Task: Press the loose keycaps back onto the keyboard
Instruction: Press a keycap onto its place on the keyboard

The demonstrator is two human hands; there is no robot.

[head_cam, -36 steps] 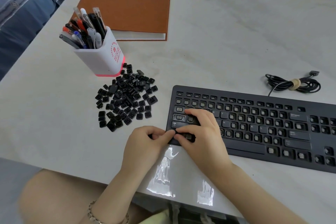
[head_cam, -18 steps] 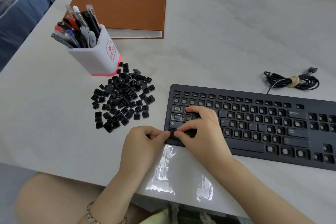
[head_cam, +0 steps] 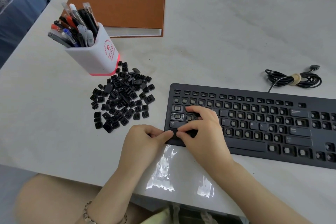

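Observation:
The black keyboard (head_cam: 254, 129) lies on the right of the table, with most of its sockets bare and a few caps fitted. A pile of loose black keycaps (head_cam: 123, 96) sits to its left. Both hands meet at the keyboard's near left corner. My right hand (head_cam: 203, 132) lies over the left rows, its thumb pressing down on a keycap (head_cam: 189, 132) in the bottom row. My left hand (head_cam: 143, 138) has its fingers curled under, and its thumb tip touches the same corner beside the right thumb. What the curled fingers enclose is hidden.
A white pen holder (head_cam: 94, 56) full of pens stands just behind the keycap pile. A brown book (head_cam: 121, 0) lies at the back. The keyboard's coiled cable (head_cam: 292, 79) rests behind its right half. The table's near edge runs under my forearms.
The camera view has shifted slightly. Both hands stay at the keyboard's near left corner, and the right thumb has settled a little lower onto the bottom-row keycap.

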